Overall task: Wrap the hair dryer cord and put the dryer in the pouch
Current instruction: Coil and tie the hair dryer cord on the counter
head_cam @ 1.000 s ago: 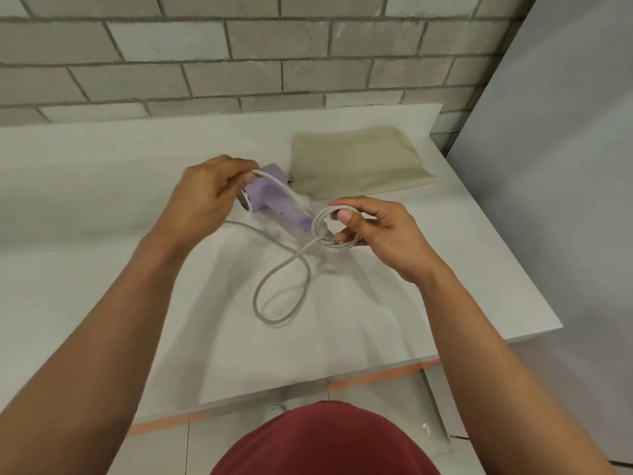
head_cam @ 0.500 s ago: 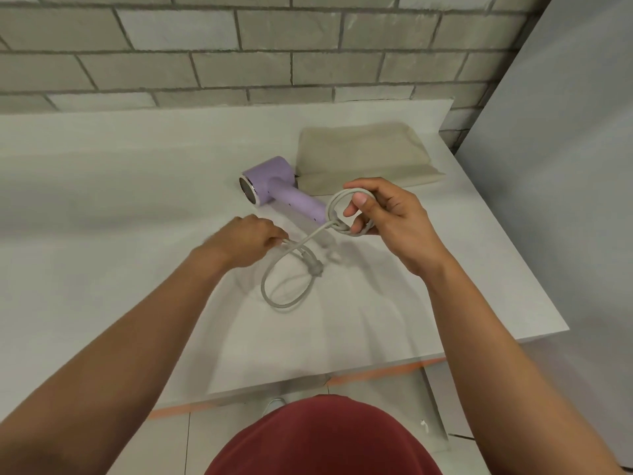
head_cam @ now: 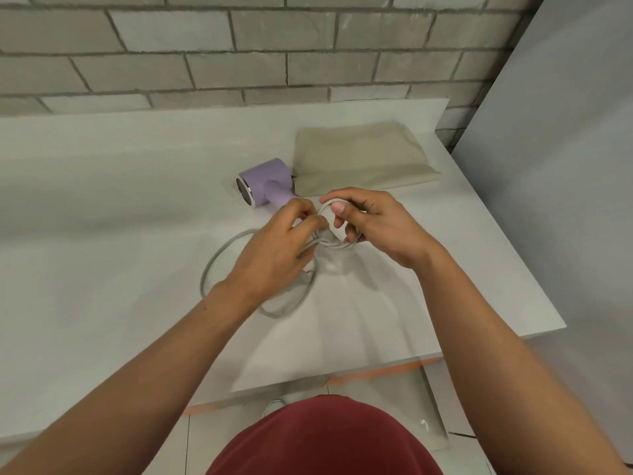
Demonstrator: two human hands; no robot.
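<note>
Near the middle of the counter [head_cam: 102, 207], a little toward its right edge, both hands work on the cord [head_cam: 278, 315]. The right hand [head_cam: 380, 231] has its thumb and fingers curled round a small coil [head_cam: 338, 246] of finished turns. The left hand [head_cam: 274, 255] pinches the loose strand right beside that coil, fingers bent. The wrapping step looks partly done: one slack loop lies on the counter under and left of the left wrist. The plug end is hidden, so I cannot tell how much is left. The hair dryer [head_cam: 263, 183] lies on its side beyond the hands, its round end facing left, just beside the near left corner of the pouch [head_cam: 359, 156]. The pouch lies flat toward the far right corner, and which side is its mouth cannot be told. The next move probably calls for laying the slack round the coil without letting the held turns spring apart, then freeing a hand to open the pouch. Open surface spreads wide to the left. The right edge and a grey panel [head_cam: 565, 166] beyond it stand close, so sweeps are better made leftward.
</note>
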